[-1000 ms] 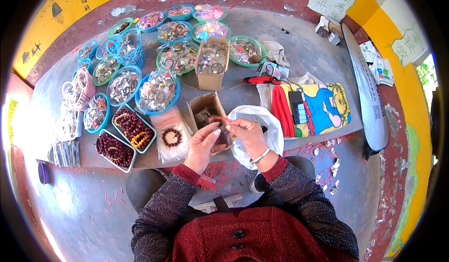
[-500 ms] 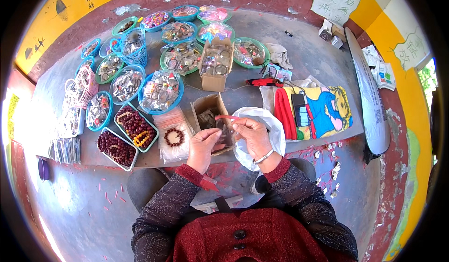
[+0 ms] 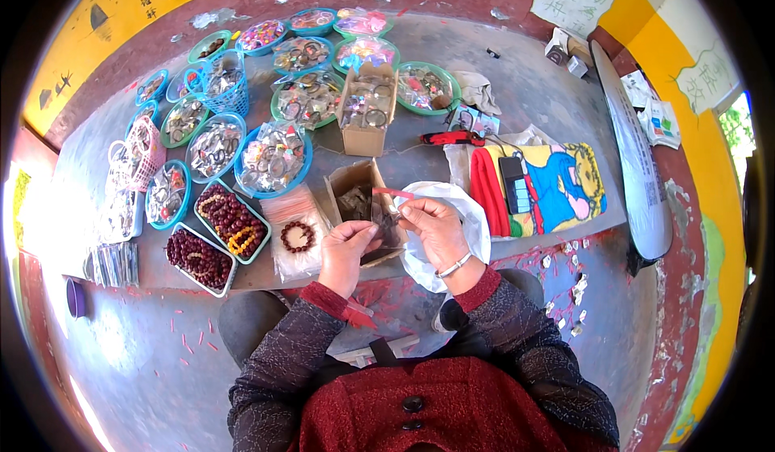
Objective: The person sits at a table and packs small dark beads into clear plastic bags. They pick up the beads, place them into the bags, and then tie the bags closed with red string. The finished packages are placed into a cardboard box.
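Both my hands are close together over an open cardboard box (image 3: pixel 353 179) at the table's near edge. My right hand (image 3: pixel 440 230), with a bracelet on its wrist, pinches near a thin red strip (image 3: pixel 393 193) that sticks out to the left above its fingertips. My left hand (image 3: pixel 345 250) is closed, thumb against fingers; what it holds is too small to make out. A clear filmy bit seems to lie between the two hands. Left of them, a brown bead bracelet (image 3: pixel 298 236) rests on a stack of clear plastic bags (image 3: pixel 301 198).
Trays of dark beads (image 3: pixel 211 265) sit to the left. Several baskets of bagged trinkets (image 3: pixel 276 159) and another cardboard box (image 3: pixel 363 139) stand farther back. A white plastic bag (image 3: pixel 476 202) touches my right side; beyond it lie a colourful towel (image 3: pixel 565 194) and a phone (image 3: pixel 514 184).
My right fingertips and the red strip have tilted slightly upward. The left hand has dropped a little and its fingers are more curled. The view has shifted slightly.
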`<move>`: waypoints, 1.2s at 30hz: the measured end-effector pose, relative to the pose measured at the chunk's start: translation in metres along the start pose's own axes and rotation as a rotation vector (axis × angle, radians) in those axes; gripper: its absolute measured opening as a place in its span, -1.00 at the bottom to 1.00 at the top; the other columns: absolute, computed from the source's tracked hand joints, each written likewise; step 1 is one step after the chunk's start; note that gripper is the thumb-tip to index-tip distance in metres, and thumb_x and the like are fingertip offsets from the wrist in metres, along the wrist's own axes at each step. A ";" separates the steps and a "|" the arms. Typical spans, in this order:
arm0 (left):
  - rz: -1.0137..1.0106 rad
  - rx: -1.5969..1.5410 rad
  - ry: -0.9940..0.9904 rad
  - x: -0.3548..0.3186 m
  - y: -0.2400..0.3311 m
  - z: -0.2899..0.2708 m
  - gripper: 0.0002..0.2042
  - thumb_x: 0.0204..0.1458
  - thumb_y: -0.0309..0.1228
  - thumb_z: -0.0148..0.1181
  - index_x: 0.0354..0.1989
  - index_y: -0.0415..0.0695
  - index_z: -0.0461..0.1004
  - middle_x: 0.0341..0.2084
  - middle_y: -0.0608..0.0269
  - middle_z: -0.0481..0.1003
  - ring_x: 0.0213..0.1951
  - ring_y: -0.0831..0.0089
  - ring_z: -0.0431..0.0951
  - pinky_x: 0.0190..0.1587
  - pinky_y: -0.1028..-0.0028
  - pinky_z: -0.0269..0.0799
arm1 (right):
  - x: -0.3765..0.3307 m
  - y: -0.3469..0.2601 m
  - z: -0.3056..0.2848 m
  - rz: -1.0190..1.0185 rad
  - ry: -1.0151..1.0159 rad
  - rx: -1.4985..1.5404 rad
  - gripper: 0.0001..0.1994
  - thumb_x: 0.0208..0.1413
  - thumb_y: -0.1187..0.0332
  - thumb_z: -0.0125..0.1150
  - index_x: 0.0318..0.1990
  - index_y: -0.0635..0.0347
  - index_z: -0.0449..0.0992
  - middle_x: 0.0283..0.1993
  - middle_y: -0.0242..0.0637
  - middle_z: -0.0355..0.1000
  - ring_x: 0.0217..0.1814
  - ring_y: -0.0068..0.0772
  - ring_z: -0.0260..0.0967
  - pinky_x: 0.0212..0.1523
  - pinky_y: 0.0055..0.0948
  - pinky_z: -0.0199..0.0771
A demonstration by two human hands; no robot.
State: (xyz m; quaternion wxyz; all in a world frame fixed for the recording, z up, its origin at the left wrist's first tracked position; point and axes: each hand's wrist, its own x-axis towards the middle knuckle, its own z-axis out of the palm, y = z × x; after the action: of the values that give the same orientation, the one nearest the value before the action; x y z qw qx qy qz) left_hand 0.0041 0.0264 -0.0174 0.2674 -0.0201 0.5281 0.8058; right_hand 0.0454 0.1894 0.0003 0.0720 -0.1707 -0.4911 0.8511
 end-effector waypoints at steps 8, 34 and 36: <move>-0.069 -0.087 -0.096 -0.002 0.003 0.001 -0.83 0.00 -0.60 0.08 -0.20 -0.23 0.39 -0.31 0.25 0.45 -0.31 0.51 0.48 -0.25 0.56 0.47 | 0.000 -0.002 0.002 -0.037 0.038 -0.056 -0.90 0.03 0.46 0.15 -0.33 0.31 0.49 -0.40 -0.34 0.44 -0.42 -0.60 0.38 -0.34 -0.66 0.42; -0.045 -0.184 -0.137 -0.003 0.023 0.007 -0.80 0.08 -0.54 -0.01 -0.13 -0.29 0.43 -0.26 0.23 0.47 -0.25 0.54 0.48 -0.22 0.63 0.47 | -0.002 -0.001 0.004 0.065 -0.092 -0.147 -0.86 0.03 0.47 0.15 -0.28 0.35 0.49 -0.36 -0.32 0.45 -0.38 -0.61 0.37 -0.36 -0.65 0.40; -0.078 -0.221 -0.145 -0.003 0.022 0.001 -0.80 0.08 -0.55 -0.01 -0.13 -0.30 0.42 -0.24 0.21 0.47 -0.23 0.54 0.48 -0.19 0.63 0.46 | -0.001 0.000 0.005 0.060 -0.121 -0.134 -0.85 0.03 0.45 0.15 -0.28 0.37 0.48 -0.35 -0.31 0.45 -0.38 -0.61 0.37 -0.33 -0.65 0.41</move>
State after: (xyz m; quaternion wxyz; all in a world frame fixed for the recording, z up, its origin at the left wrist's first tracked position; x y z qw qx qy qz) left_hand -0.0033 0.0194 0.0020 0.3319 -0.0115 0.4141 0.8475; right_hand 0.0449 0.1852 0.0032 0.0049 -0.1381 -0.5452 0.8268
